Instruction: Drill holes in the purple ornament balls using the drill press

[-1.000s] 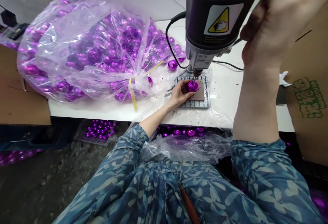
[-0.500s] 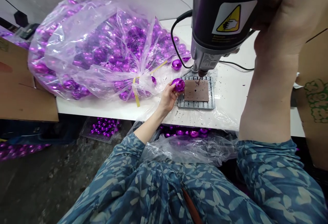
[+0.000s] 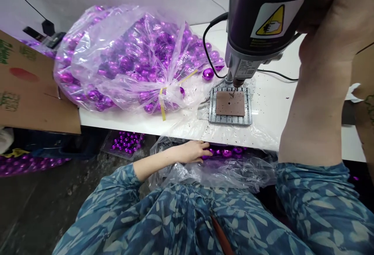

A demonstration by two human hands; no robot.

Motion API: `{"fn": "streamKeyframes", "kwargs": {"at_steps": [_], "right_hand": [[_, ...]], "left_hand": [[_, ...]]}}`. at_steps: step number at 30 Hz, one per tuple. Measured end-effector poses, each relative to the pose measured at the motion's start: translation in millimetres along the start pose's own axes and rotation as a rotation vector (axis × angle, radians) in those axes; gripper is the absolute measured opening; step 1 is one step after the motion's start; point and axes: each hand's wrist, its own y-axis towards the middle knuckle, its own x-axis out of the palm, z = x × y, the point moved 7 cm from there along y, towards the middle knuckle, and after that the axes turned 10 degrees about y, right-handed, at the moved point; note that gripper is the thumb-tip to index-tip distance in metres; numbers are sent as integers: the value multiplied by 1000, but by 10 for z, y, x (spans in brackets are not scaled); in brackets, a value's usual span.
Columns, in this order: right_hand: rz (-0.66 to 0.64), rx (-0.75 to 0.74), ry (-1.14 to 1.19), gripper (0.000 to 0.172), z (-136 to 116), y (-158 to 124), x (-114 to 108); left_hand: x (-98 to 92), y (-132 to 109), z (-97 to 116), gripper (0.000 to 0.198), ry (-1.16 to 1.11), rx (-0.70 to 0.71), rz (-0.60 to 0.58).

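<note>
My left hand (image 3: 194, 152) reaches down into the open clear plastic bag (image 3: 210, 173) below the table's front edge. Its fingers are apart at a purple mirrored ball (image 3: 207, 154), among several like it. My right hand (image 3: 333, 2) is raised at the upper right, its fingers curled at the side of the drill press (image 3: 263, 33); the part it grips is hidden behind the motor housing. Under the drill bit (image 3: 235, 90), a brown board (image 3: 230, 109) with a small dark hole lies on the slotted metal base (image 3: 247, 120), with no ball on it.
A large tied bag of purple balls (image 3: 122, 60) fills the table's left side. One loose ball (image 3: 208, 74) lies beside it. Cardboard boxes (image 3: 35, 87) flank the table. A tray of small purple balls (image 3: 126, 144) is lower left. Dark shavings dot the white tabletop (image 3: 263, 103).
My left hand has moved from beside the brown board, where it held a purple ball, down to the open bag below the table edge. My right hand stays at the drill press.
</note>
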Motion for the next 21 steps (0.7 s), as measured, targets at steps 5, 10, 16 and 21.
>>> {"fn": "streamKeyframes", "kwargs": {"at_steps": [5,10,16,21], "right_hand": [[145,-24,-105,34,-64,-48,-40],[181,-41,-119,38,-128,-80,47],[264,-113,-54,47,-149,-73,108],[212,-138,-106,44,-111,-40,97]], "left_hand": [[-231,49,244,34,-58,79,56],[-1291,858,-186,22,199,-199,298],[-1956,1836,-1328,33,376,-388,621],[-1880,1921,-1473,44,388,-443,617]]}}
